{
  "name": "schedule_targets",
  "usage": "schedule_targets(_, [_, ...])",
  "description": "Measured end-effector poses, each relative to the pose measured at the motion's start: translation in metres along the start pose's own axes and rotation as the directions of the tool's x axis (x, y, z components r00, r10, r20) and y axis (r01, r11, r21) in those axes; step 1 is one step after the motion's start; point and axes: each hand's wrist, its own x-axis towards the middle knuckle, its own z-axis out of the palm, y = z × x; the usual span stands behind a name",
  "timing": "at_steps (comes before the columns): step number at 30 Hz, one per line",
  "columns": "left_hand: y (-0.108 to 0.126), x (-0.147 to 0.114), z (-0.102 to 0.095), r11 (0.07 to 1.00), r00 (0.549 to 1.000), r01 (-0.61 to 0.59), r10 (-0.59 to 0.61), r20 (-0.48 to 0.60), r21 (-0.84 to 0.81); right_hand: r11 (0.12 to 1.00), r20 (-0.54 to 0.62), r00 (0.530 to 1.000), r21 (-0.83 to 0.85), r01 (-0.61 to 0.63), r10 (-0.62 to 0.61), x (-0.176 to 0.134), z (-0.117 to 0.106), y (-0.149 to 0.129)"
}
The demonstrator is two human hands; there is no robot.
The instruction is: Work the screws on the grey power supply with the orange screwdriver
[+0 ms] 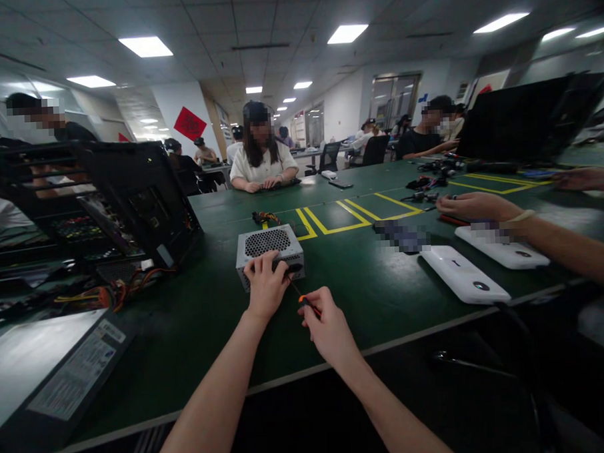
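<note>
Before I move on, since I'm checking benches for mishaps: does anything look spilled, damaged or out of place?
Nothing looks spilled or plainly damaged. The untidiest spot is at left, where loose cables lie tangled beside the black computer case. The power supply sits flat, the left hand on it; the right hand holds a screwdriver.

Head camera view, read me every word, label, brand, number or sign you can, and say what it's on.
No text reads clearly.
Pale printed label on the large silver metal box, lower left: too blurred.
Red diamond-shaped paper sign on the white column: unreadable.
Dark round badges on the two white plastic slabs: too small.
Silver perforated metal box at the wearer's left hand: none readable.
</note>
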Motion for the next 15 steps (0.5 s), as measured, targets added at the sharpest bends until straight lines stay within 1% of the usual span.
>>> schedule_targets(1, [0.000,0.000,0.000,1.000,1.000,0.002,-0.002,-0.002,-0.002,0.984,-0.017,0.996,-0.152,0.089,-0.093,-0.002,-0.001,-0.002])
schedule_targets(2, [0.000,0.000,0.001,1.000,1.000,0.004,-0.004,-0.003,-0.004,0.933,-0.020,0.980,-0.311,0.180,-0.196,-0.004,-0.002,-0.004])
schedule_targets(3, [-0.001,0.000,0.001,1.000,1.000,0.005,-0.005,-0.005,-0.005,0.860,-0.010,0.957,-0.441,0.257,-0.291,-0.007,-0.001,-0.006])
schedule_targets(4, [-0.001,0.000,0.001,1.000,1.000,0.007,-0.007,-0.007,-0.007,0.792,0.003,0.931,-0.525,0.312,-0.365,-0.010,0.000,-0.009])
schedule_targets(5, [-0.001,0.000,0.001,1.000,1.000,0.010,-0.011,-0.011,-0.008,0.753,0.015,0.910,-0.556,0.352,-0.414,-0.014,0.003,-0.012])
schedule_targets(6, [-0.001,0.000,0.001,1.000,1.000,0.014,-0.014,-0.016,-0.010,0.733,0.020,0.892,-0.562,0.383,-0.451,-0.017,0.006,-0.014])
schedule_targets(9, [-0.001,0.000,0.001,1.000,0.999,0.016,-0.016,-0.028,-0.017,0.695,0.033,0.854,-0.565,0.444,-0.519,-0.025,0.016,-0.016])
schedule_targets(12, [-0.002,0.000,0.002,1.000,0.999,0.017,-0.018,-0.034,-0.023,0.646,0.023,0.840,-0.628,0.434,-0.543,-0.028,0.020,-0.010])
schedule_targets(15, [-0.002,0.000,0.002,0.999,0.999,0.025,-0.026,-0.030,-0.040,0.613,-0.005,0.845,-0.690,0.384,-0.535,-0.028,0.020,-0.001])
